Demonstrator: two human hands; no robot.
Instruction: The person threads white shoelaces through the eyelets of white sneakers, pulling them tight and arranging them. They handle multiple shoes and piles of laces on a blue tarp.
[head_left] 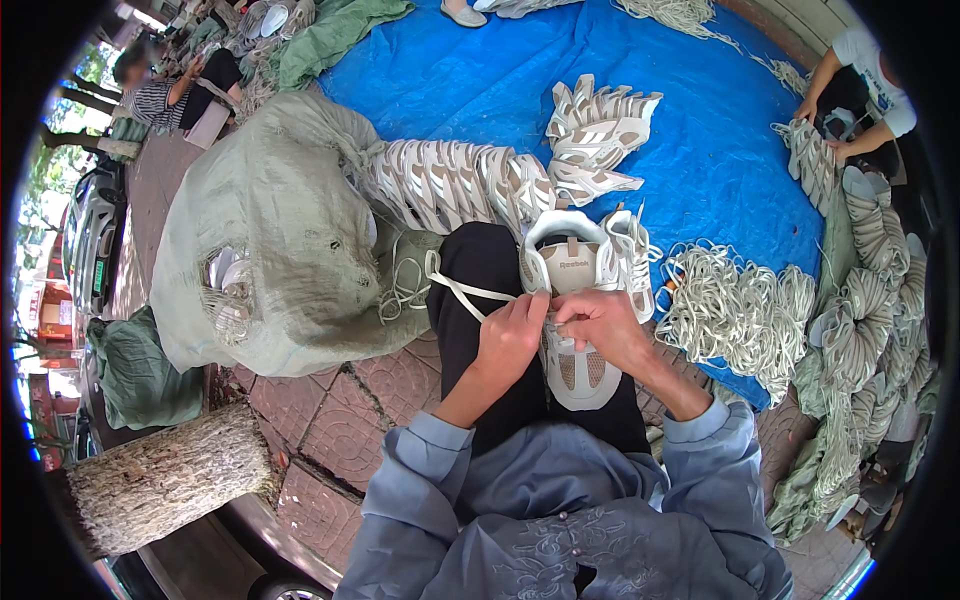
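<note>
A white and beige sneaker (583, 378) lies across my lap, its toe toward me and its heel opening away. My left hand (510, 338) is closed at the left side of its lacing, with a flat white shoelace (455, 288) trailing out to the left over my dark trouser leg. On the other side of the lacing, my right hand (605, 325) is closed, thumb and forefinger pinched together; what lies between those fingertips is hidden. Just beyond the right hand stands a second sneaker (632, 255), partly covered by the first.
A row of shoe uppers (450, 185) and another stack (600, 135) lie on a blue tarp (730, 130). White laces (735, 310) are heaped at right. A bulky woven sack (270, 220) stands left, near a tree trunk (170, 480). Another person's hands (840, 148) handle uppers at far right.
</note>
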